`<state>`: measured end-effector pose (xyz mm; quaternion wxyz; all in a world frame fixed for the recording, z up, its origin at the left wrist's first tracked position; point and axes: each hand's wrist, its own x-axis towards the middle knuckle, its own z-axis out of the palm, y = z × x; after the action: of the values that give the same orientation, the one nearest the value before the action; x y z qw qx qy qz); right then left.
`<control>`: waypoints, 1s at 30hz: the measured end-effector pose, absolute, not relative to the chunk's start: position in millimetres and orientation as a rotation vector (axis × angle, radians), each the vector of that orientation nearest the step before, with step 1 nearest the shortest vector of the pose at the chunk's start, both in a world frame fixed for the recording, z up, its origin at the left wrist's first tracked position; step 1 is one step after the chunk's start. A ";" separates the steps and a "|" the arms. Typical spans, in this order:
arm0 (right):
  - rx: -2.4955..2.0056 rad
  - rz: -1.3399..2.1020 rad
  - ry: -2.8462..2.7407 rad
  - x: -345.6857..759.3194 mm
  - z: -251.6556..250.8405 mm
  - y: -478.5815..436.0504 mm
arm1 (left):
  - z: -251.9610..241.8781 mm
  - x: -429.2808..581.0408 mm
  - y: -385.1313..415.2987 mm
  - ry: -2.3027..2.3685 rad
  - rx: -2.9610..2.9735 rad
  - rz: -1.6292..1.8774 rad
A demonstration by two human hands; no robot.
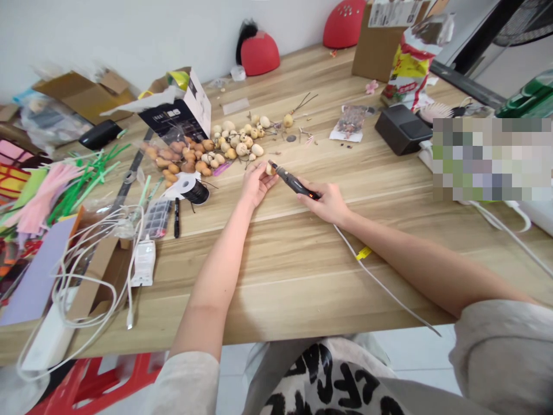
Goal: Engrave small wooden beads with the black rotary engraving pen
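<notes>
Sweeping left to right from my remote seat: a tangle of pink and green pipe cleaners (64, 196) sits by a white charging cable (95, 259), looped above a white power strip (47, 340). A black marker (177, 218) lies beside a small compartment box (156, 218), with a spool of black cord (196, 192) just beyond. A carton (175, 118) shows white lettering on black, too blurred for me to read, and stands behind a heap of small dried gourds (185, 158).

Now the action: the left hand (259, 183) is closed around a small tan gourd (271, 169), pinching it right at the tip of a pen-style rotary tool (294, 180). The right hand (325, 202) grips that tool firmly, a red light glowing near its rear. The tip looks to be touching the gourd, though the fingers partly block my view.

Risk check: a slip off that curved shell could drive the tip into the left fingers, and the white power cord (380, 276) across the wooden table (268, 276) could snag and tug the tool. The yellow tag (363, 252) on that cord shows nothing legible, and neither does the red-and-yellow snack bag (408, 69) at far right.
</notes>
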<state>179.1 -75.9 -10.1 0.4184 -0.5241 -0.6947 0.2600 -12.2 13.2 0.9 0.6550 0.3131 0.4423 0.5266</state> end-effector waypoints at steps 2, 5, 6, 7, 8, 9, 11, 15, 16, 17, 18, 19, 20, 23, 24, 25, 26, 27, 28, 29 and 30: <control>-1.333 0.664 -1.736 179.5 -10.0 -75.7 | 0.5 -12.4 13.4 0.988 0.711 1.191; -1.333 0.672 -1.735 179.7 -9.6 -75.8 | -0.7 -13.0 14.1 0.967 0.708 1.198; -1.336 0.667 -1.736 179.6 -9.3 -75.8 | -1.2 -13.3 14.5 0.964 0.707 1.198; -1.343 0.665 -1.734 179.5 -9.1 -76.0 | -1.8 -13.6 14.9 0.962 0.709 1.197; -1.349 0.671 -1.732 179.3 -8.8 -76.1 | -2.4 -13.9 15.4 0.963 0.712 1.193; -1.348 0.682 -1.731 179.1 -8.5 -76.2 | -3.0 -14.2 15.9 0.964 0.716 1.189; -1.327 0.697 -1.739 178.6 -8.2 -76.2 | -3.9 -14.7 16.6 0.965 0.720 1.185; -1.348 0.715 -1.697 178.4 -8.6 -75.1 | -3.7 -14.5 16.4 0.966 0.724 1.172; -1.360 0.735 -1.669 178.5 -8.9 -74.8 | -3.4 -14.3 15.9 0.966 0.729 1.169; -1.362 0.758 -1.639 178.7 -9.2 -74.5 | -3.0 -14.2 15.4 0.965 0.734 1.167; -1.355 0.780 -1.612 178.9 -9.5 -74.3 | -2.6 -14.1 14.9 0.963 0.739 1.169; -1.345 0.798 -1.589 179.0 -9.7 -74.2 | -2.3 -14.2 14.4 0.961 0.741 1.172; -1.337 0.813 -1.572 179.1 -9.8 -74.2 | -2.1 -14.3 14.0 0.956 0.740 1.176; -1.332 0.852 -1.555 179.0 -9.5 -74.4 | -1.9 -15.1 13.4 0.930 0.737 1.189; -1.331 0.858 -1.555 178.9 -9.3 -74.4 | -2.0 -15.3 13.4 0.921 0.738 1.191; -1.329 0.862 -1.555 178.7 -9.1 -74.4 | -2.0 -15.4 13.5 0.913 0.741 1.191; -1.326 0.864 -1.554 178.6 -9.0 -74.4 | -2.1 -15.5 13.7 0.907 0.746 1.193; -1.321 0.866 -1.554 178.6 -9.1 -74.3 | -2.1 -15.5 13.9 0.902 0.752 1.193; -1.315 0.868 -1.554 178.7 -9.3 -74.2 | -2.1 -15.5 14.1 0.899 0.759 1.195; -1.308 0.870 -1.554 178.8 -9.7 -74.1 | -2.2 -15.5 14.3 0.897 0.765 1.198; -1.302 0.873 -1.556 178.9 -10.1 -74.0 | -2.2 -15.4 14.4 0.897 0.768 1.200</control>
<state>178.9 -74.0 -10.1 0.4498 -0.5265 -0.6292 0.3530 -15.4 14.4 -2.2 0.6660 0.3404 0.3973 0.5317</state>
